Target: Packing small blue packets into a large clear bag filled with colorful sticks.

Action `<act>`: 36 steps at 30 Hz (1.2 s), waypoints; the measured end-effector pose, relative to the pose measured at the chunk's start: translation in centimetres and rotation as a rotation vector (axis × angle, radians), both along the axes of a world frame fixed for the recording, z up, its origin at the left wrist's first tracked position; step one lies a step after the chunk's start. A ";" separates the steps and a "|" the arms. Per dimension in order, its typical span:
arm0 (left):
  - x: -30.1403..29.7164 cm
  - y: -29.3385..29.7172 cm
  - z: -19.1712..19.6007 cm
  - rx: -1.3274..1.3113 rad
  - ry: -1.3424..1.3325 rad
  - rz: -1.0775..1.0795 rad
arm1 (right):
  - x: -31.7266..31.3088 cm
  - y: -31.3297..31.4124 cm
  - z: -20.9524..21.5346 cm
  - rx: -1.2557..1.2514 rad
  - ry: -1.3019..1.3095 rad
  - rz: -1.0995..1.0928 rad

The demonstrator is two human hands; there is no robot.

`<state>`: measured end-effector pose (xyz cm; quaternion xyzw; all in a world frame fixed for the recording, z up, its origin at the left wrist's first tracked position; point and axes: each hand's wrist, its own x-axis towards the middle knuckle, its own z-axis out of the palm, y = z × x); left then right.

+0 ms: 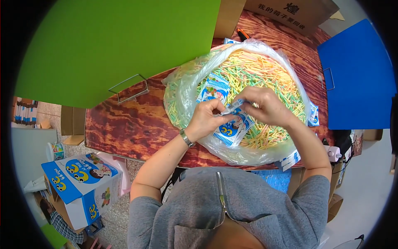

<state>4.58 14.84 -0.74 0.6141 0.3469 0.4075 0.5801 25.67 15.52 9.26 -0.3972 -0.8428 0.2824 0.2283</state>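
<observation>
A large clear plastic bag point(187, 93) lies open on the table, filled with thin pastel sticks point(265, 64) in yellow, green, orange and pink. Over the sticks, both my hands pinch the upper edge of a blue-and-white packet point(230, 132). The fingers of my left hand point(206, 118) close on its left side, and those of my right hand point(265, 106) close on its right side. Fingers partly cover that edge, so whether it is sealed cannot be seen. Just beyond my left hand, another blue-and-white packet point(214, 88) lies flat on the sticks.
A green panel point(120, 45) with a wire handle rises at the left, and a blue panel point(356, 79) stands at the right. The wood-patterned table point(124, 128) carries an orange-black cutter point(243, 35) near a cardboard box point(290, 14). A blue-and-white carton point(81, 174) stands lower left.
</observation>
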 end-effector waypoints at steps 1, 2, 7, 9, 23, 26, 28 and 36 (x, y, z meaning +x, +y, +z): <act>-0.2 0.5 0.2 -0.028 0.038 -0.062 | 0.0 0.4 0.1 -0.038 0.041 0.000; -0.4 0.7 0.6 -0.055 0.076 -0.125 | -0.5 0.6 0.3 -0.041 0.103 -0.084; 0.9 0.4 3.3 -0.260 -0.128 -0.075 | -0.4 1.9 0.4 0.013 -0.098 -0.123; 0.2 0.8 1.7 -0.090 0.006 -0.014 | -0.5 1.9 0.7 0.075 -0.050 0.020; -1.2 -0.1 0.7 0.114 0.177 0.108 | 7.9 18.2 -10.0 0.112 -0.822 -0.332; -1.6 -0.1 0.6 0.103 0.189 0.122 | 7.1 18.4 -9.5 0.015 -0.887 -0.287; -1.4 -0.2 0.4 0.092 0.182 0.125 | 6.6 17.8 -9.0 0.018 -0.912 -0.263; -0.6 0.0 0.5 0.095 0.157 0.116 | 6.4 16.8 -9.7 0.125 -1.069 -0.209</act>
